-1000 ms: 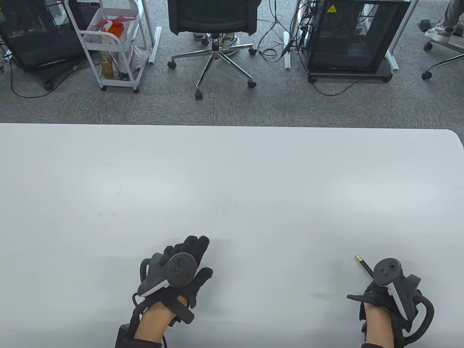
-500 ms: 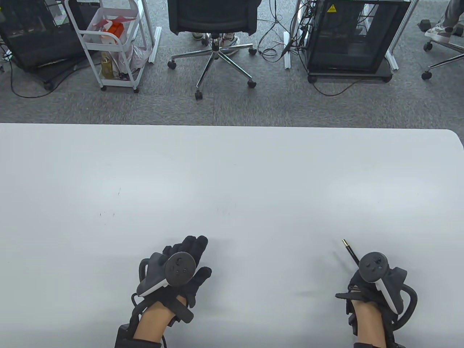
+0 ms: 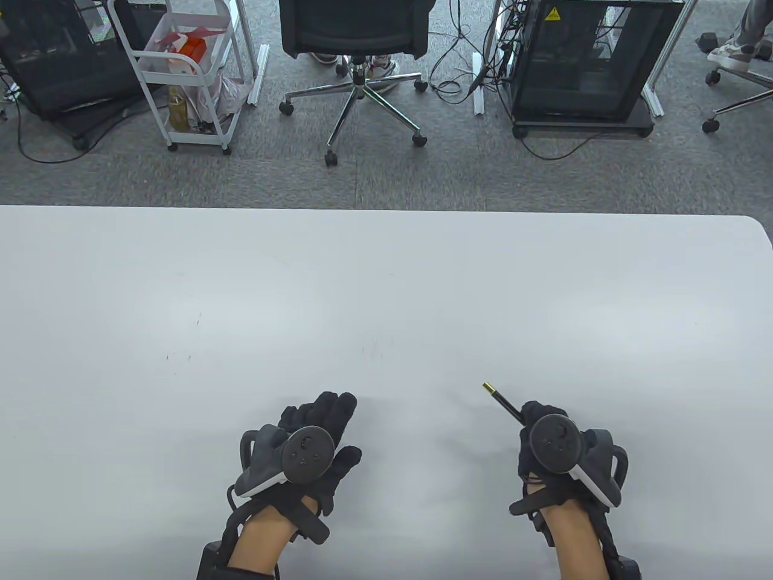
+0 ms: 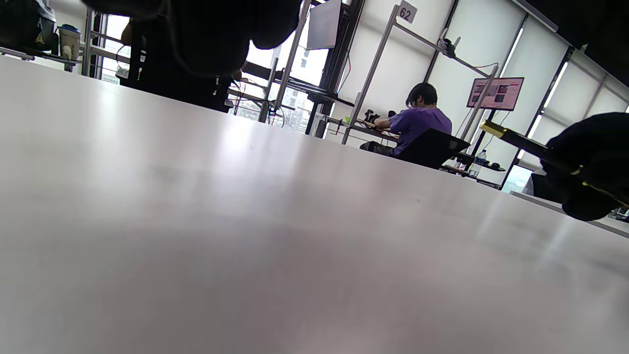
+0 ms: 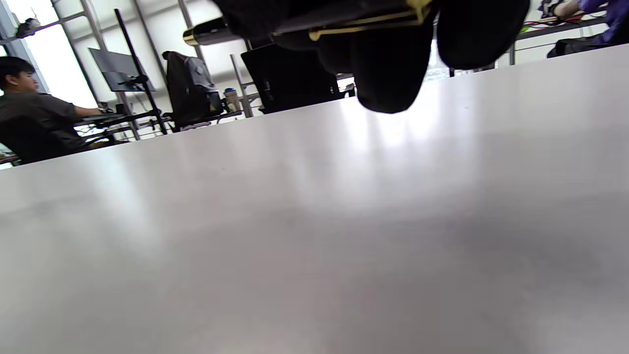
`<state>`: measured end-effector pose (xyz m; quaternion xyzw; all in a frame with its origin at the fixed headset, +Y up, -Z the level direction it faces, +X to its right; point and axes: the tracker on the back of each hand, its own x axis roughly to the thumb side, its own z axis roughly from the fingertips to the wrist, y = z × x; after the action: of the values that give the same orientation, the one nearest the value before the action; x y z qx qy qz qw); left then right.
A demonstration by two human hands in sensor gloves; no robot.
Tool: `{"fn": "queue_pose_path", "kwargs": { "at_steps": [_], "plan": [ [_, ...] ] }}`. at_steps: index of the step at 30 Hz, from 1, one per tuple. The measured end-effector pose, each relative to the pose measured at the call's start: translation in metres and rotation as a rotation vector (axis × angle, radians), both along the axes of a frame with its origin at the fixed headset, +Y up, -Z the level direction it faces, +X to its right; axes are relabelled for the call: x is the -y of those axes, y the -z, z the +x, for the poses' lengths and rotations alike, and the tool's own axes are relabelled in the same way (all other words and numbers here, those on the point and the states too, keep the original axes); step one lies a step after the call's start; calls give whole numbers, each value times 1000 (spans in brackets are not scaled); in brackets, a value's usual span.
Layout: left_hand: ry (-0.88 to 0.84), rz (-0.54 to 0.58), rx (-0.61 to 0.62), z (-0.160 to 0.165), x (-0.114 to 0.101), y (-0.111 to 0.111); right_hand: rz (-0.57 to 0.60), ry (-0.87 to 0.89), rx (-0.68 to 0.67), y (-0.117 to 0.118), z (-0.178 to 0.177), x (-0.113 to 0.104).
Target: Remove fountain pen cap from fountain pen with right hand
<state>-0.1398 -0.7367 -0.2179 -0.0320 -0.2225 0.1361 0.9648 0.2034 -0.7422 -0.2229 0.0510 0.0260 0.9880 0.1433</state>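
Observation:
My right hand (image 3: 537,423) grips a black fountain pen (image 3: 501,400) with gold trim, holding it above the white table (image 3: 386,290) near the front edge. The pen's gold-tipped end points up and to the left. In the right wrist view the pen (image 5: 211,32) runs across the top between my gloved fingers (image 5: 388,73), with its gold clip showing. The left wrist view shows the pen (image 4: 521,140) sticking out of the right hand at the right edge. My left hand (image 3: 320,423) lies on the table with fingers extended, empty. I cannot tell whether the cap is on.
Beyond the table's far edge stand an office chair (image 3: 356,36), a white cart (image 3: 181,66) and a black cabinet (image 3: 586,54) on grey carpet.
My right hand has moved left across the table with the pen in it, toward the left hand. The left hand has shifted slightly to the right.

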Motion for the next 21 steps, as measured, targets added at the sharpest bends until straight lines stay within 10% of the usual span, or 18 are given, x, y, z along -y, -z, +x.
{"fn": "queue_pose_path", "kwargs": {
  "at_steps": [21],
  "plan": [
    [141,155,197,64,-8,-21,22,273,-438,-20,-100,-12]
  ]
}}
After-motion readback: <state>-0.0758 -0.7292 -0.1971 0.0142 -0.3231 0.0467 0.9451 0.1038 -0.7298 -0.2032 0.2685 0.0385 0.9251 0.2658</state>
